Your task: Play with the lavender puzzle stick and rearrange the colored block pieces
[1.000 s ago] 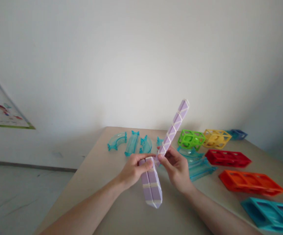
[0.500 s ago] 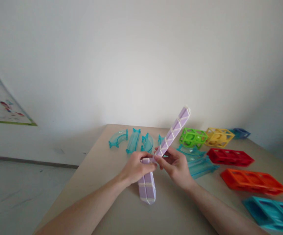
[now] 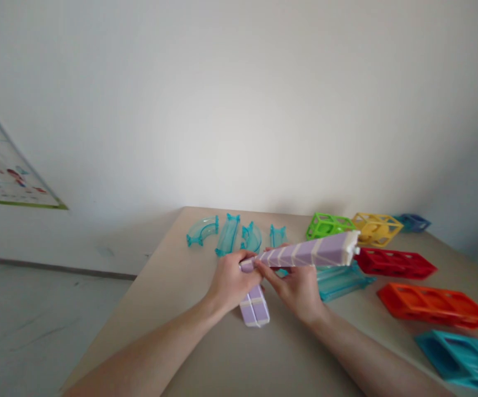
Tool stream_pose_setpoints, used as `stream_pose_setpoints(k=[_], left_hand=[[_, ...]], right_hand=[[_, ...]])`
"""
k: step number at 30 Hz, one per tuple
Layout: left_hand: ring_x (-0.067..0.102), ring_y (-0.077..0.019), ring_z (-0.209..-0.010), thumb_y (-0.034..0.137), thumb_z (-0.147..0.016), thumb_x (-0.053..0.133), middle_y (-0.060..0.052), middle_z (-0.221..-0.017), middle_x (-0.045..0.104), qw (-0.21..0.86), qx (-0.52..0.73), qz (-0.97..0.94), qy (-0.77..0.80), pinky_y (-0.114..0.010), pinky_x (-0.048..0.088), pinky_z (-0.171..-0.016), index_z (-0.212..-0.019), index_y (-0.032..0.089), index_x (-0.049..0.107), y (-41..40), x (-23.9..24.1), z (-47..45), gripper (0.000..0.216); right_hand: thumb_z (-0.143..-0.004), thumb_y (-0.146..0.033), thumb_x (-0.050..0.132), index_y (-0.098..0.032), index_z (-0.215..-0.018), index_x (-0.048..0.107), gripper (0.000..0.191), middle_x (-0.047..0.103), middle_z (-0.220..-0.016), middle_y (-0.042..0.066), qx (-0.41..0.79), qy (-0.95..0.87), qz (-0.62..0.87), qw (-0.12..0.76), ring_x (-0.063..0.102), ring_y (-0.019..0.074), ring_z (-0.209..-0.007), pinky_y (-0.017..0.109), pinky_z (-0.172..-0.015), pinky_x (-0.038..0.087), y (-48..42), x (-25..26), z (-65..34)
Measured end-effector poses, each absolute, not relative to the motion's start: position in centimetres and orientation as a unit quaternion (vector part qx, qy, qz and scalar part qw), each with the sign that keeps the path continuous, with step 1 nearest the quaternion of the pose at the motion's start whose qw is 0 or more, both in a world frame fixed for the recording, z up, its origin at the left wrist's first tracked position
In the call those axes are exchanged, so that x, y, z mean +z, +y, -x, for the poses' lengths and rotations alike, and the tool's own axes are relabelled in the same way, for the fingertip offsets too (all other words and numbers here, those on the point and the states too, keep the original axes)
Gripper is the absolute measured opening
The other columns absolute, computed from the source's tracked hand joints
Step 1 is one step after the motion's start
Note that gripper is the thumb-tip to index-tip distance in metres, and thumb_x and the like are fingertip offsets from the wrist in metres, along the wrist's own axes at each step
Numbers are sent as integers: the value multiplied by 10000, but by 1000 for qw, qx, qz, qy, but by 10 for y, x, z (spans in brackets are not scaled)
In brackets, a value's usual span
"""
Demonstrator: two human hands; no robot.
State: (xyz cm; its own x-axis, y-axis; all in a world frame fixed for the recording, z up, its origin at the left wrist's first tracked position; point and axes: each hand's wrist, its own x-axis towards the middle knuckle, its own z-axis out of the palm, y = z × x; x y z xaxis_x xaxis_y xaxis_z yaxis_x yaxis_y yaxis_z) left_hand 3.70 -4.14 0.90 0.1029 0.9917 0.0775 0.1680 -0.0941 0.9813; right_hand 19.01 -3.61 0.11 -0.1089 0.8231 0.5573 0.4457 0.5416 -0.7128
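Observation:
A light-purple snake puzzle (image 3: pixel 296 253) with white seams is held between my two hands above the table. My left hand (image 3: pixel 231 282) is closed around its left part, and a folded double section hangs out below that hand. My right hand (image 3: pixel 295 286) pinches the long straight section near its base, just beside the left fingers. That section points right and toward me, its white end raised above the table. Fingers of both hands meet at the joint and hide part of it.
Translucent blue track pieces (image 3: pixel 227 236) lie toward the back of the table (image 3: pixel 148 309). Along the right are a green frame block (image 3: pixel 328 225), a yellow one (image 3: pixel 377 229), a red one (image 3: pixel 396 263), an orange one (image 3: pixel 435 304) and a teal one (image 3: pixel 462 358). A wall rises behind.
The puzzle's long section has swung down from a steep upward slant to nearly level, its free end now further right and nearer me. Both hands keep their hold.

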Motion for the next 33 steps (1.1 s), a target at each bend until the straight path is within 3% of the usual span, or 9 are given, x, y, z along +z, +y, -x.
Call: stream_pose_setpoints(k=[7, 11, 15, 17, 20, 22, 25, 30, 33], left_hand=[[622, -185, -779, 103, -617, 676, -60, -949, 690, 603, 454, -546, 365, -251, 455, -665, -1102, 125, 638, -40, 11, -36, 487], [612, -212, -933, 70, -645, 651, -70, -1057, 673, 516, 492, -576, 400, -281, 466, -799, -1146, 138, 612, -39, 11, -36, 507], [623, -227, -981, 132, -733, 619, -95, -1184, 625, 419, 529, -605, 422, -328, 515, -815, -1231, 167, 536, -37, 10, -32, 506], [603, -242, -1047, 153, -751, 624, -107, -1225, 595, 353, 553, -628, 420, -343, 522, -842, -1239, 180, 528, -37, 8, -31, 498], [577, -252, -1105, 161, -764, 640, -116, -1226, 578, 263, 576, -660, 405, -361, 510, -903, -1238, 194, 529, -37, 5, -29, 488], [588, -249, -1094, 169, -775, 642, -121, -1227, 571, 228, 592, -664, 395, -356, 515, -902, -1250, 202, 515, -37, 4, -29, 493], [617, -234, -1060, 161, -798, 622, -122, -1239, 565, 204, 611, -665, 378, -337, 526, -882, -1315, 223, 452, -37, 0, -28, 548], [621, -228, -1076, 128, -800, 623, -109, -1223, 604, 193, 629, -666, 351, -351, 499, -929, -1392, 262, 355, -38, -3, -25, 664], [601, -244, -1113, 139, -754, 691, -116, -1234, 612, 162, 640, -675, 330, -374, 480, -958, -1349, 254, 415, -38, 1, -23, 666]], right_hand=[[-782, -306, 698, -217, -814, 602, 135, 613, -776, 45, 160, -728, 409, 527, 573, 203, -714, 337, -673, 467, -31, 8, -197], [-819, -198, 630, -216, -881, 609, 68, 603, -891, 68, 144, -782, 308, 522, 573, 207, -804, 342, -702, 474, -30, 15, -202], [-849, -160, 563, -204, -996, 616, 162, 585, -982, 90, 166, -790, 274, 523, 569, 224, -935, 364, -787, 479, -33, 16, -200], [-878, -203, 544, -202, -1005, 619, 148, 604, -951, 76, 223, -765, 283, 534, 587, 204, -880, 330, -748, 484, -36, 14, -200], [-925, -322, 496, -198, -960, 597, 164, 636, -795, 33, 392, -684, 318, 526, 597, 149, -644, 257, -570, 470, -38, 10, -200], [-933, -416, 455, -185, -904, 565, 258, 638, -692, 23, 520, -625, 303, 497, 579, 138, -502, 242, -466, 444, -39, 10, -200], [-932, -487, 409, -157, -907, 563, 365, 647, -635, 47, 655, -574, 241, 428, 601, 164, -442, 253, -412, 452, -40, 13, -198], [-899, -389, 541, -139, -1022, 602, 285, 586, -593, -8, 701, -564, 201, 388, 542, 94, -355, 167, -339, 378, -46, 17, -195], [-897, -392, 553, -140, -1024, 618, 289, 547, -597, -26, 685, -572, 184, 411, 496, 58, -330, 140, -319, 328, -52, 18, -193]])
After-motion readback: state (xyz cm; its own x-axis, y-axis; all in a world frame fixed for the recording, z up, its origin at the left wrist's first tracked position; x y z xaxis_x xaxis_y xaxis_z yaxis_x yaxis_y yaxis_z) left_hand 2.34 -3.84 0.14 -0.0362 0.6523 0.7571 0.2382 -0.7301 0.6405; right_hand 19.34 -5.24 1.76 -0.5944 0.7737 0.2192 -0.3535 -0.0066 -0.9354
